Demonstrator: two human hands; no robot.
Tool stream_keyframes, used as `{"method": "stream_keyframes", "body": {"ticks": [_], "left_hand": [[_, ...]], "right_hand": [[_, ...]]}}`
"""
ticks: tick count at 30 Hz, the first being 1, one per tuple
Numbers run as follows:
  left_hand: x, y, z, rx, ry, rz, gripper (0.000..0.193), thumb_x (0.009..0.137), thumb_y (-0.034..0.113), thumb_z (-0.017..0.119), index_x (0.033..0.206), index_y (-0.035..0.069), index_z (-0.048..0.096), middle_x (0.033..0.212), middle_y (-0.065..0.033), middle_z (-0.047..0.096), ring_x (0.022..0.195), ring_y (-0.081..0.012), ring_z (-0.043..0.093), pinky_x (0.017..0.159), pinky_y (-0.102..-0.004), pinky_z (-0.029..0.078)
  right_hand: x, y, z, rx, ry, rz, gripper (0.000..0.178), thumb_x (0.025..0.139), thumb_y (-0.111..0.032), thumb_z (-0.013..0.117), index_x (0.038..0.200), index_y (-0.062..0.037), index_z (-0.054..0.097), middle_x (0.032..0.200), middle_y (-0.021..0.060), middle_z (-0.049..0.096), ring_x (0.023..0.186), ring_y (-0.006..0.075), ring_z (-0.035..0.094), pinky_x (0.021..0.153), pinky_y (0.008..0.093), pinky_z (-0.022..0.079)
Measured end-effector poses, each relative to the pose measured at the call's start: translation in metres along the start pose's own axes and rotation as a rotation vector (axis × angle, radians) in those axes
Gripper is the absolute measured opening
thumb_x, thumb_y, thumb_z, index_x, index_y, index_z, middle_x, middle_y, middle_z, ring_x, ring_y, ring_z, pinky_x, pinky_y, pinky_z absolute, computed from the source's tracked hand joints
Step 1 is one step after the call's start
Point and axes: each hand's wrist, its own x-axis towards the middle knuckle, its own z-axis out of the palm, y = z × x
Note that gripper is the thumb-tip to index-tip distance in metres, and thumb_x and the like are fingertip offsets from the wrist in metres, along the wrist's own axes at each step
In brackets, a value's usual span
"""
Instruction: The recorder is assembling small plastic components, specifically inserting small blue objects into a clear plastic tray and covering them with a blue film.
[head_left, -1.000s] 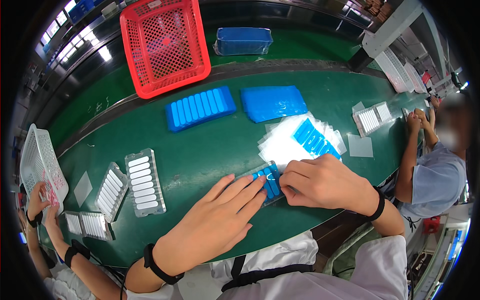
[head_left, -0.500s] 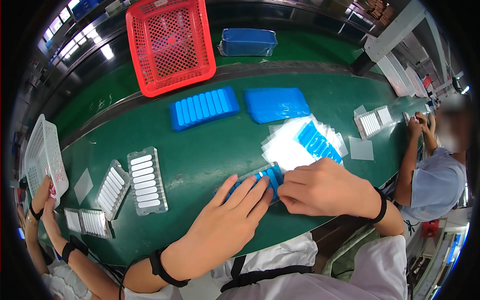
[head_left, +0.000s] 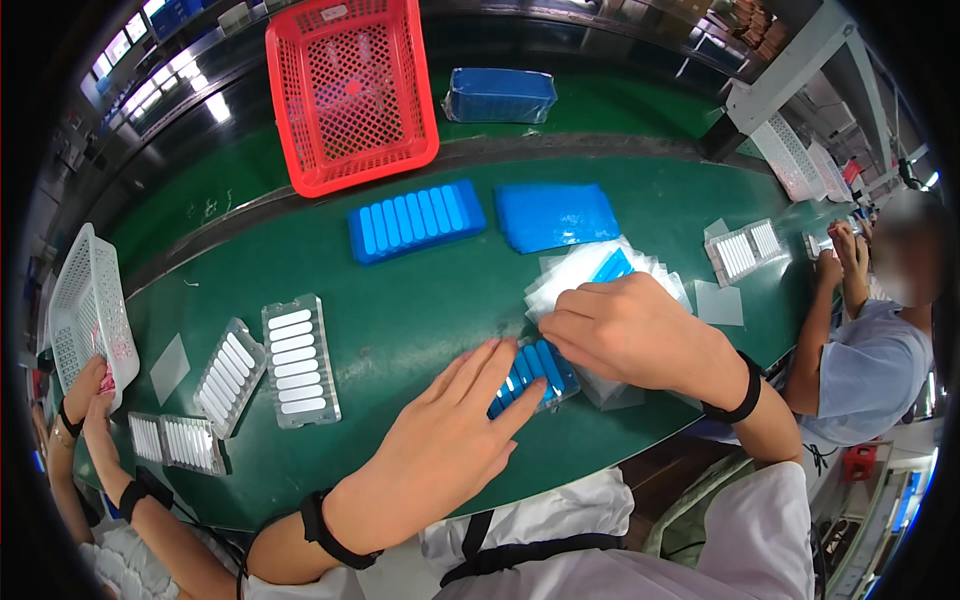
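Note:
A clear tray bearing blue oval strips (head_left: 545,368) lies on the table in front of me. My left hand (head_left: 445,425) rests flat across its left part, fingers stretched and slightly spread, hiding much of it. Over the tray's far right corner, my right hand (head_left: 620,330) has its fingers pinched together; whatever is between them is hidden. Just beyond and beneath that hand lies a fanned pile of clear film sheets (head_left: 560,278) with a blue strip sheet (head_left: 612,267) on it, mostly covered by the hand.
A blue stack with oval strips (head_left: 415,220) and a plain blue stack (head_left: 558,217) lie farther back. Behind stand a red basket (head_left: 425,150) and a wrapped blue block (head_left: 500,97). White-strip trays (head_left: 298,362) sit left. Co-workers' hands (head_left: 88,385) work at both sides.
My right hand has moved up and left, from the tray's right edge to its far corner, covering more of the blue sheet. My left hand stays on the tray, its fingers closer together.

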Motion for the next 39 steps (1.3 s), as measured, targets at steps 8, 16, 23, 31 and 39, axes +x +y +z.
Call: {"method": "stream_keyframes", "body": {"ticks": [8, 16, 23, 31, 39], "left_hand": [[-0.006, -0.004, -0.003, -0.117, 0.048, -0.104, 0.07, 0.09, 0.015, 0.077, 0.151, -0.002, 0.046, 0.151, -0.0246, 0.046, 0.14, -0.043, 0.05, 0.115, -0.0482, 0.045], [-0.006, -0.007, 0.0, -0.186, 0.116, -0.129, 0.08, 0.088, 0.016, 0.08, 0.155, -0.001, 0.041, 0.147, -0.0275, 0.054, 0.137, -0.0446, 0.054, 0.113, -0.0468, 0.047], [0.003, -0.028, -0.015, -0.592, 0.47, -0.315, 0.08, 0.084, 0.005, 0.08, 0.153, -0.004, 0.04, 0.133, -0.0228, 0.062, 0.123, -0.0352, 0.063, 0.101, -0.0447, 0.055], [0.0, -0.079, -0.035, -1.012, 0.962, -0.41, 0.058, 0.097, -0.001, 0.067, 0.151, -0.007, 0.045, 0.141, -0.0202, 0.058, 0.126, -0.0252, 0.064, 0.105, -0.0412, 0.057], [-0.003, -0.082, -0.026, -0.989, 0.89, -0.465, 0.052, 0.096, 0.0, 0.07, 0.145, -0.004, 0.053, 0.145, -0.0203, 0.059, 0.135, -0.0271, 0.06, 0.105, -0.0349, 0.054]], "right_hand": [[-0.011, -0.011, -0.019, 0.319, -0.188, 0.415, 0.026, 0.096, -0.026, 0.075, 0.086, -0.0017, 0.073, 0.074, 0.0105, 0.07, 0.064, 0.0275, 0.068, 0.06, 0.0369, 0.053], [0.012, -0.018, -0.031, 0.816, -0.226, 0.493, 0.023, 0.096, -0.017, 0.076, 0.084, 0.0003, 0.068, 0.07, 0.005, 0.067, 0.064, 0.0114, 0.063, 0.062, 0.0299, 0.051], [0.071, -0.013, -0.047, 1.196, 0.082, 0.143, 0.018, 0.096, -0.014, 0.078, 0.089, -0.0002, 0.068, 0.082, 0.0003, 0.07, 0.071, 0.0035, 0.063, 0.06, 0.0228, 0.051], [0.123, 0.062, -0.029, 1.018, -0.033, 0.468, 0.029, 0.097, -0.027, 0.077, 0.092, 0.0023, 0.076, 0.086, 0.0073, 0.075, 0.065, 0.0118, 0.07, 0.047, 0.0231, 0.046], [0.124, 0.079, 0.001, 0.819, -0.147, 0.619, 0.031, 0.095, -0.03, 0.079, 0.091, 0.0007, 0.079, 0.078, 0.0033, 0.072, 0.057, 0.0057, 0.056, 0.049, 0.0226, 0.039]]}}
